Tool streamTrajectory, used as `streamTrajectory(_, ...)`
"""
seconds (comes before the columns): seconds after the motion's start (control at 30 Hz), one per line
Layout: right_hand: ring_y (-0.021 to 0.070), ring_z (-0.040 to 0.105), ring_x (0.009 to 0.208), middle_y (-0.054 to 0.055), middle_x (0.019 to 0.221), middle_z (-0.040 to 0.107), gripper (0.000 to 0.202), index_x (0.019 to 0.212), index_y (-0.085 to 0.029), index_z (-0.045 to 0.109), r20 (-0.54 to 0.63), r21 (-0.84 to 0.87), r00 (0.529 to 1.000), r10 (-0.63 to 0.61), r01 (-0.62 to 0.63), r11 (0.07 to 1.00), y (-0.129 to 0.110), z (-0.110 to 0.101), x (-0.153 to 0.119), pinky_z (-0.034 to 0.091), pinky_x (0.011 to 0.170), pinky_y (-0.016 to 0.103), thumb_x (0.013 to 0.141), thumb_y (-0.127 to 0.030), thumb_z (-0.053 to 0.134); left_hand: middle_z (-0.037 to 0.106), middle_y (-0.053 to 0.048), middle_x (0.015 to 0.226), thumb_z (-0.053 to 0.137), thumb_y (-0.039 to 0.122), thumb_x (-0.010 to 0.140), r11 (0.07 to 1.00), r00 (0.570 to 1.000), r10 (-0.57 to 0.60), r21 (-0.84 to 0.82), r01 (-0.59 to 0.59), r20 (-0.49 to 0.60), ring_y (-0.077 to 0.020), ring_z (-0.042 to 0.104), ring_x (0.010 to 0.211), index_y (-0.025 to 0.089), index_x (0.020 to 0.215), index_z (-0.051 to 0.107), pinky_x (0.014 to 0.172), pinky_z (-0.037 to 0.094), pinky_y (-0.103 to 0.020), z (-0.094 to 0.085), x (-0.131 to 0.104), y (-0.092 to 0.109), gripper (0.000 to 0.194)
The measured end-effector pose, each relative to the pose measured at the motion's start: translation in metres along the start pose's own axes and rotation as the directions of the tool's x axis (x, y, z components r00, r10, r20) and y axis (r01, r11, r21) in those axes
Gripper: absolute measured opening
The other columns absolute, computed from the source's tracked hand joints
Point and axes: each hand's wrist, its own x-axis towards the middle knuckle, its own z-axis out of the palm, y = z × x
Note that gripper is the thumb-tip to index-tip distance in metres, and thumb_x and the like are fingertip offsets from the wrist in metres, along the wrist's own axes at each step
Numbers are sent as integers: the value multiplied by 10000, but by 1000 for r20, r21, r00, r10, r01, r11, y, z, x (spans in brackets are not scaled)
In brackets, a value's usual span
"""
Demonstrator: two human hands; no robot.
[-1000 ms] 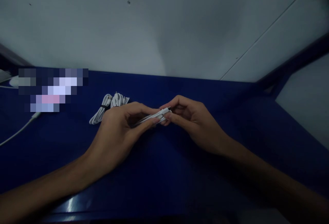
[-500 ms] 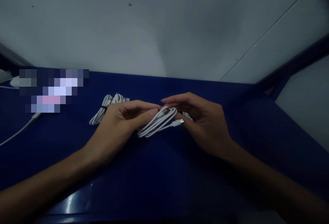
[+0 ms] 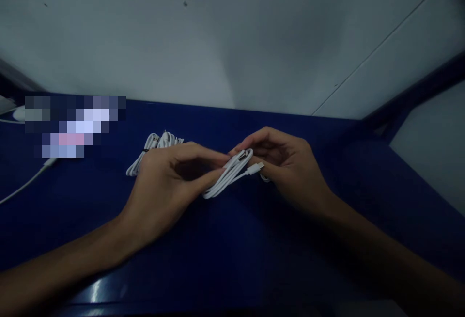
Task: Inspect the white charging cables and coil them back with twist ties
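A white USB cable (image 3: 227, 177), folded into a long coil, is held above the blue table. My left hand (image 3: 165, 176) pinches its left side between thumb and fingers. On the other side, my right hand (image 3: 286, 162) has its fingers curled round the coil's upper end, and its thumb lies behind the loose plug (image 3: 255, 168), which points right. Part of another white cable (image 3: 266, 178) shows beneath the right hand. Beyond the left hand lie bundled white cables (image 3: 140, 159), partly hidden by that hand; a dark tie wraps one bundle.
The blue table (image 3: 203, 259) meets a pale wall (image 3: 163, 40) at the back. At the left, a blurred-out bright object (image 3: 85, 126) has a white cord (image 3: 25, 188) running from it. A blue frame bar (image 3: 417, 91) slants along the right side.
The coil has become narrower and steeper, its loops drawn closer together. The plug has shifted slightly right and up. My right hand's fingers have curled in more closely at the upper end.
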Motion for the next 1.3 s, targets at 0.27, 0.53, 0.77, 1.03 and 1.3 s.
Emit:
streamTrajectory(0.27,231,829,1045,36,1095,850,115,1072,-266,835,0,-16,1000,-11,11,1000,-1,0,-2,686,968,399,973,-238,884,860,13,1020,807,342,1029,959,993,109,269,-93,-44,-216,767,865,347,1083,883,704,569,-318,1,-7,-6,94)
streamTrajectory(0.53,231,820,1025,41,1113,843,109,1069,-268,817,-28,4,999,36,-36,999,5,0,0,688,928,401,991,-323,871,837,31,960,799,366,1033,983,999,-51,178,53,-19,-181,743,845,313,1083,848,691,527,-285,0,-7,-1,87)
streamTrajectory(0.77,217,812,1021,34,1108,838,81,1067,-268,812,-23,19,999,34,-34,999,5,0,0,682,932,385,998,-281,852,851,-25,856,841,344,980,945,956,-277,-153,288,92,-206,748,755,239,990,875,657,544,-293,1,1,3,111)
streamTrajectory(1.03,208,815,926,26,1017,833,148,1118,-255,846,-58,-103,998,3,-9,995,3,1,-2,684,856,356,972,-253,871,830,-60,867,877,384,923,875,898,-386,-223,428,209,-189,721,691,221,1017,882,551,523,-252,4,3,0,187)
streamTrajectory(1.3,179,795,802,28,944,835,104,1017,-234,871,-35,-55,989,146,-148,987,1,5,-2,664,688,293,952,-177,814,857,-89,985,871,393,935,849,857,-391,-227,477,336,-252,817,864,217,983,826,749,643,-334,7,4,-1,187)
